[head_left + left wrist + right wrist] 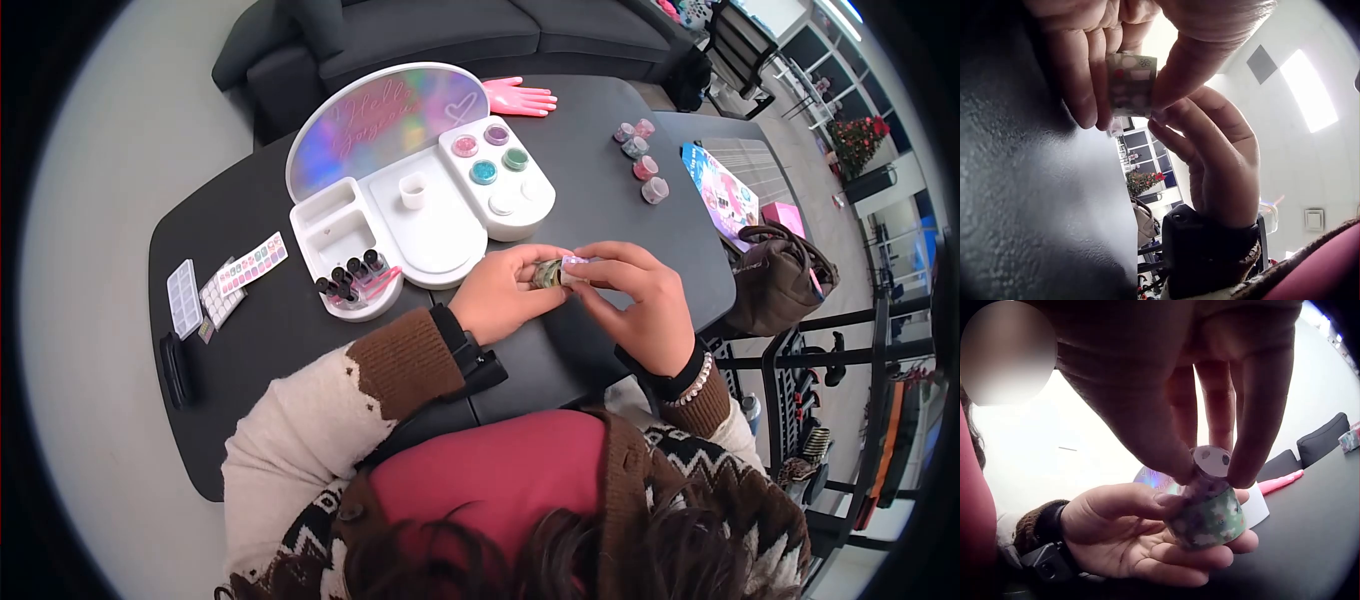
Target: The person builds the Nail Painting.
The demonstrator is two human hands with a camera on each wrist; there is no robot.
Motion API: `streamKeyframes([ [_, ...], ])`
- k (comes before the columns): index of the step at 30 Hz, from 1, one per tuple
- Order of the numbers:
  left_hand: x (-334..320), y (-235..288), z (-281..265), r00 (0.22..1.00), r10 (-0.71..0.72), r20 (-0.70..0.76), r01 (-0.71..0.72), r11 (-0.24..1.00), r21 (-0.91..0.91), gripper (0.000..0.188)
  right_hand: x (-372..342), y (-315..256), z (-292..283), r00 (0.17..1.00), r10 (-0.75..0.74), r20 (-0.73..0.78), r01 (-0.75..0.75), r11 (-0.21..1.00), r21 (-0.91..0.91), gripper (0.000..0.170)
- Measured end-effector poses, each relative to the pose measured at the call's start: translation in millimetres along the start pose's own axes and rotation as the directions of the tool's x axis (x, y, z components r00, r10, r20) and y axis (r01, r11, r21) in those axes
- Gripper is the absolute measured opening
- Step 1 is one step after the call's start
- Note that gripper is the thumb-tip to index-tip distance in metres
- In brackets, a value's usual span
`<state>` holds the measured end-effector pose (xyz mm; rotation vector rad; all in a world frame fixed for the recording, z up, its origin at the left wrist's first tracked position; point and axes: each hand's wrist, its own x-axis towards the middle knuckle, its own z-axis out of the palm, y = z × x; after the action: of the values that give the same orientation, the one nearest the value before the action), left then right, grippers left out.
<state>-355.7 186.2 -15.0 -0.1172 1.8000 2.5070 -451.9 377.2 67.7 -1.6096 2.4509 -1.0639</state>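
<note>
Over the table's near edge, my left hand (500, 296) grips a green patterned roll (547, 273), palm up beneath it in the right wrist view. My right hand (645, 300) pinches a smaller pinkish roll with a pale top (1212, 464) between thumb and fingers, right at the upper end of the green patterned roll (1215, 520). Whether the small one sits inside the larger one I cannot tell. In the left wrist view the patterned roll (1132, 84) is between the left thumb and fingers, with right fingertips touching its lower edge.
A white tray stand (465, 250) with a shiny backboard holds colored jars, a small white cup (412, 191) and dark-capped bottles. Around it lie a pink glove-like hand (520, 97), small patterned rolls (646, 167), sticker sheets (252, 264), a black case (174, 370) and a bag (780, 278).
</note>
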Motion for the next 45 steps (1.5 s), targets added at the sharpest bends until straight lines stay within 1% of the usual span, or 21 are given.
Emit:
streamKeyframes([
  [5,-1,1,1,1.0,-0.016,-0.006,0.016,1.0,-0.024,0.046,0,-9,4,0.998,0.048,-0.038,-0.049,0.998,-0.037,0.019],
  [7,-1,1,1,1.0,-0.015,-0.01,0.015,0.999,-0.036,0.047,0,-12,4,0.999,-0.02,-0.026,0.016,0.989,-0.149,0.015],
  [10,-3,1,2,0.999,-0.032,-0.029,0.032,0.999,-0.004,0.047,-1,-11,3,0.999,-0.033,0.003,0.033,0.983,-0.179,0.013],
  [17,-2,0,1,0.998,-0.05,-0.037,0.05,0.999,0.005,0.046,-3,-11,8,0.999,-0.029,-0.021,0.025,0.981,-0.19,0.015],
  [19,-2,2,2,0.997,-0.065,-0.042,0.066,0.998,0.012,0.046,-1,-15,7,0.995,0.094,-0.034,-0.097,0.986,-0.136,0.017],
  [20,-3,3,3,0.996,-0.066,-0.052,0.066,0.998,0.012,0.045,-1,-13,8,0.995,0.093,-0.035,-0.097,0.986,-0.136,0.017],
  [22,-2,3,3,0.996,-0.067,-0.062,0.068,0.998,0.01,0.045,-2,-8,8,0.999,0.006,-0.038,-0.012,0.988,-0.152,0.017],
  [26,-1,0,2,0.996,-0.071,-0.049,0.072,0.997,0.009,0.045,-3,-11,8,0.999,-0.014,-0.041,0.006,0.984,-0.177,0.016],
  [29,-1,0,2,0.997,-0.063,-0.042,0.064,0.998,0.014,0.045,-4,-10,7,0.999,0.028,-0.028,-0.032,0.988,-0.149,0.015],
  [31,-2,0,2,0.998,-0.055,-0.039,0.057,0.998,0.029,0.045,-5,-7,8,0.996,0.084,-0.014,-0.085,0.99,-0.114,0.013],
  [33,-2,1,4,0.996,-0.056,-0.067,0.055,0.998,-0.011,0.044,-4,-8,8,0.996,0.087,-0.013,-0.088,0.989,-0.121,0.013],
  [38,-3,1,3,0.996,-0.065,-0.059,0.065,0.998,0.008,0.043,-5,-9,9,0.997,0.071,-0.011,-0.072,0.985,-0.156,0.011],
  [41,-2,1,3,0.996,-0.07,-0.054,0.07,0.998,-0.008,0.042,-2,-14,9,0.995,0.099,0.006,-0.098,0.986,-0.138,0.009],
  [43,-3,1,3,0.997,-0.064,-0.051,0.063,0.998,-0.025,0.042,-2,-17,11,0.984,0.178,-0.028,-0.18,0.977,-0.116,0.009],
  [45,-4,4,3,0.996,-0.079,-0.041,0.078,0.997,-0.016,0.042,-3,-15,10,0.986,0.166,-0.012,-0.166,0.977,-0.132,0.008],
])
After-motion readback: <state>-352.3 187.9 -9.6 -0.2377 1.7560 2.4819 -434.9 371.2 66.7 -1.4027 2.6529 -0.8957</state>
